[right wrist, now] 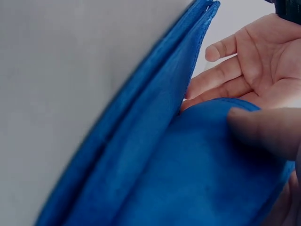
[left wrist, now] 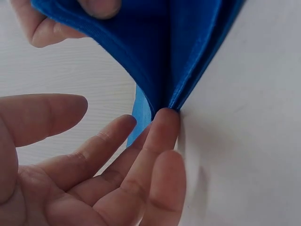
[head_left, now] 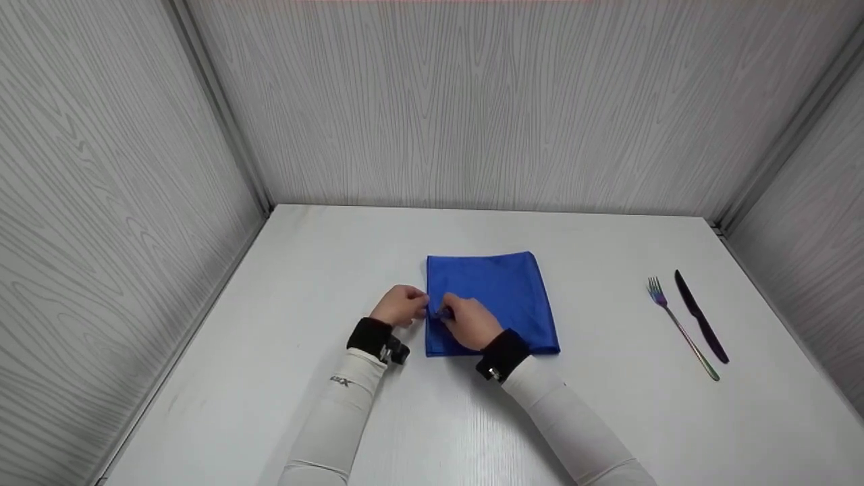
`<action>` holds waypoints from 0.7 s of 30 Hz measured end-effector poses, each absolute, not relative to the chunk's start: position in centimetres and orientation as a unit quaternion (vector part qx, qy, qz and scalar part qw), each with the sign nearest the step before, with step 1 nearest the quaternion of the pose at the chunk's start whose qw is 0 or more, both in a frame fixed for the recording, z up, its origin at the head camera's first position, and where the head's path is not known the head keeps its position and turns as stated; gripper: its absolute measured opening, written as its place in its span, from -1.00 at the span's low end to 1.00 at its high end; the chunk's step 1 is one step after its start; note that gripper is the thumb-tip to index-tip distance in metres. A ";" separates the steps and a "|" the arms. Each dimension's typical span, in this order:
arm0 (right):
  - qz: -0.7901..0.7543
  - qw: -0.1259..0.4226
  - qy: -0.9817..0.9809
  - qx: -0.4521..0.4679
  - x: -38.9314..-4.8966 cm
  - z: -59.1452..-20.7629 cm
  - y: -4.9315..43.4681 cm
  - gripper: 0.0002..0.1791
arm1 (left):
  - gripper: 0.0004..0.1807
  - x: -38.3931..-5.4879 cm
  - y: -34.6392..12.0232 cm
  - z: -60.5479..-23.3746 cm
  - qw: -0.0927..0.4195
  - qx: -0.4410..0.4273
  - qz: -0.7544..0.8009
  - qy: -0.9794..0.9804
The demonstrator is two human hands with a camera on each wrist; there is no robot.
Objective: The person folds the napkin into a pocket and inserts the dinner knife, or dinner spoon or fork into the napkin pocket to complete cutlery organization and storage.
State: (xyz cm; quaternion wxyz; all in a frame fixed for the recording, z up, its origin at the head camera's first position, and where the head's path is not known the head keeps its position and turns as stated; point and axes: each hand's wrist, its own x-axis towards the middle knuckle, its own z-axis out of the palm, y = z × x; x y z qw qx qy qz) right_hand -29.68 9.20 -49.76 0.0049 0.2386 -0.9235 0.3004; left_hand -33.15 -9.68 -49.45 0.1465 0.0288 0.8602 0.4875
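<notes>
A blue cloth napkin (head_left: 499, 283), folded into layers, lies roughly square on the white table. My right hand (head_left: 472, 322) pinches the top layer between thumb and fingers near the left edge. In the right wrist view, the thumb (right wrist: 263, 129) presses on the raised, curved flap, while lower layers stay behind. At the same edge is my left hand (head_left: 403, 305), palm turned toward the cloth. Its fingers (left wrist: 162, 129) reach out loosely, one fingertip touching the fold where the lifted layer meets the others. The left thumb stands apart from the cloth.
To the right lie a fork (head_left: 683, 329) with a multicoloured sheen and a dark knife (head_left: 702, 317), side by side. Grey wood-grain panels (head_left: 445, 101) stand behind the table (head_left: 324, 256) and along both sides.
</notes>
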 end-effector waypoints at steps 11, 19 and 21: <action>0.319 0.051 -0.924 0.206 -29.8 -49.9 9.3 -0.94 | -0.60 -33.0 -9.8 -49.3 0.145 0.031 0.478 0.866; 0.297 0.021 -0.925 0.235 -29.5 -49.9 9.2 -0.95 | -0.62 -32.8 -9.5 -49.0 0.123 0.044 0.473 0.871; 0.304 0.035 -0.924 0.229 -29.5 -49.9 9.2 -0.95 | -0.63 -32.8 -9.4 -49.0 0.119 0.047 0.482 0.867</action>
